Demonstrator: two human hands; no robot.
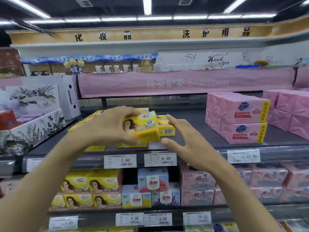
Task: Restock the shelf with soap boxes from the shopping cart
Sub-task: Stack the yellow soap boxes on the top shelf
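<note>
Head view: your left hand grips a yellow soap box above the 6.90 price tag, tilted, likely to line up with the yellow stack shelved there. Your right hand is spread wide, empty, probably ready to steady it.

Pink Shampoo banner, price tags, floral cartons, perhaps gift sets
</note>
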